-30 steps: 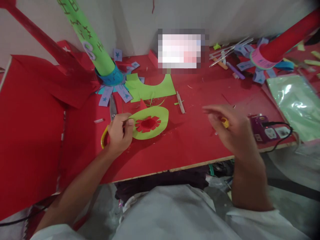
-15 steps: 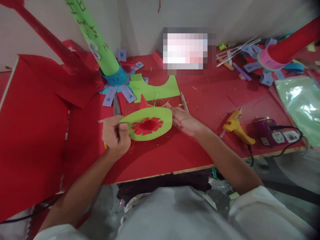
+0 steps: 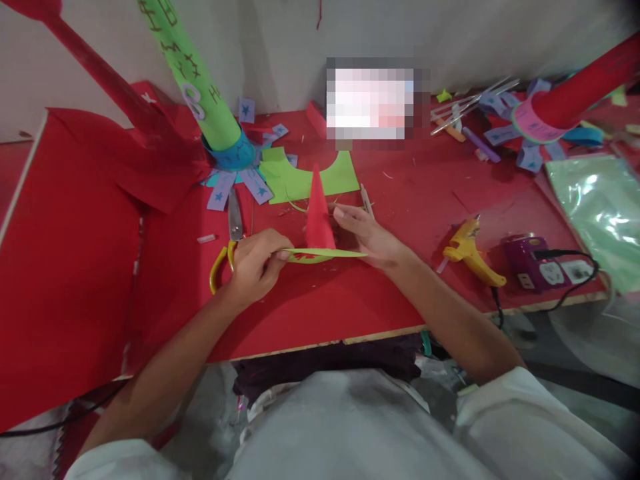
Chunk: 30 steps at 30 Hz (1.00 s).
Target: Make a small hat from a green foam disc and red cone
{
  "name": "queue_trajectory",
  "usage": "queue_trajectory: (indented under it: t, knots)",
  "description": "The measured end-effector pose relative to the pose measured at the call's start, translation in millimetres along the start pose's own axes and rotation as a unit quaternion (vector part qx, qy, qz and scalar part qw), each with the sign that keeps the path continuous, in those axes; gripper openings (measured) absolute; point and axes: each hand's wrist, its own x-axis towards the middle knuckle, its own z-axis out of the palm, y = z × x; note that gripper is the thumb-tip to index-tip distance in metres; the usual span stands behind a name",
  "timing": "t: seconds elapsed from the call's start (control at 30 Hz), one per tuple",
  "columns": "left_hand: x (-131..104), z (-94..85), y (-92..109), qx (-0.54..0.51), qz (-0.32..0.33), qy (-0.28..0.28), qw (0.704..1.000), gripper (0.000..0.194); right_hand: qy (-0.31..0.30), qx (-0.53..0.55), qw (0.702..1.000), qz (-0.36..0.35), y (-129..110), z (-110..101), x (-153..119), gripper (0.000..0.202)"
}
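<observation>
My left hand pinches the left edge of a green paper ring, which is turned almost edge-on to me. A pointed red paper cone rises from the ring's far side, and some red cut tabs show at the ring. Beside the cone, my right hand has its fingers apart and curved; whether the fingertips touch it I cannot tell. Left of my left hand lies a pair of scissors with yellow handles, partly hidden by that hand. Behind the cone rests a green sheet with a rounded cut-out.
A yellow glue gun and a purple device with a cable are at the right. Decorated green and red tubes stand at the back. A large red panel fills the left; a blurred-out object is against the wall.
The green ring has tipped from facing me to nearly edge-on, bringing the red cone upright into view. My left hand has moved right, uncovering the scissors' handles.
</observation>
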Motion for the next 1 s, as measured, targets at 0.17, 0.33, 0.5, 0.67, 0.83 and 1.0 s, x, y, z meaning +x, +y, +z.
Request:
queue_trajectory:
  t: [0.17, 0.33, 0.5, 0.67, 0.83, 1.0]
  knots:
    - [2, -4.2, -6, 0.009, 0.035, -0.041, 0.999, 0.024, 0.009, 0.046, 0.999, -0.015, -8, -10, 1, 0.061]
    - [1, -5.4, -10, 0.004, 0.010, 0.049, 0.999, 0.035, 0.055, -0.046, 0.990, -0.121, -17, -20, -6, 0.054]
    - [3, -3.4, -10, 0.023, -0.052, 0.079, 0.995, 0.032, 0.034, -0.199, 0.960, -0.192, -22, -21, -14, 0.040]
    - [4, 0.0, -11, 0.018, -0.107, 0.006, 0.994, 0.027, -0.025, -0.317, 0.922, -0.222, -7, -16, -10, 0.044]
    - [4, 4.7, -10, 0.038, -0.113, -0.042, 0.992, 0.025, -0.057, -0.347, 0.905, -0.239, 8, -17, -4, 0.049]
    - [2, 6.2, -11, 0.032, -0.107, -0.066, 0.992, 0.031, -0.050, -0.353, 0.907, -0.224, 14, -20, -2, 0.052]
